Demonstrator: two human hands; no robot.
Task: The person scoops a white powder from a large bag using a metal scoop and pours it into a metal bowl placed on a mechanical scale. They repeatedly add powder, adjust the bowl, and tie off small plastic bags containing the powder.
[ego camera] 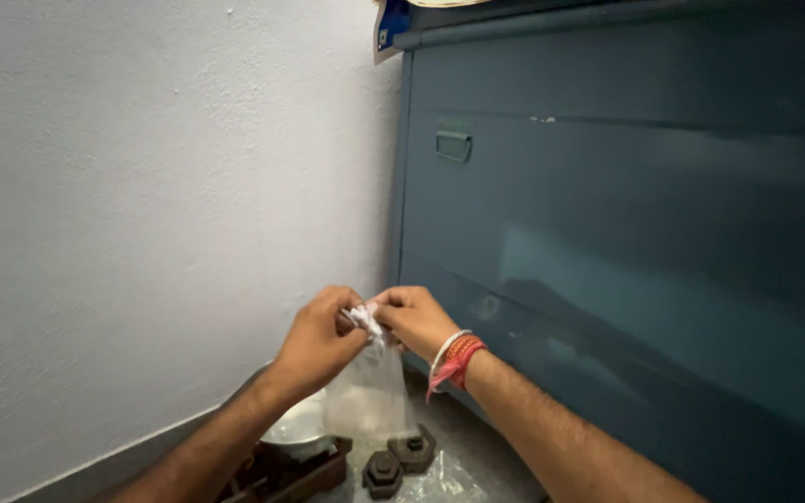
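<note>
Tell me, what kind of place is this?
Probably a small shop or store corner. Both hands, left hand and right hand, pinch a clear bag above a balance scale's metal pan and hexagonal iron weights, beside a blue-grey metal cabinet.

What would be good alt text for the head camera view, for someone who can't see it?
Two hands, left hand and right hand, pinch the bunched top of a clear plastic bag of white powder between a white wall and a blue-grey metal cabinet. Below sit two hexagonal iron weights and a metal scale pan.
</note>
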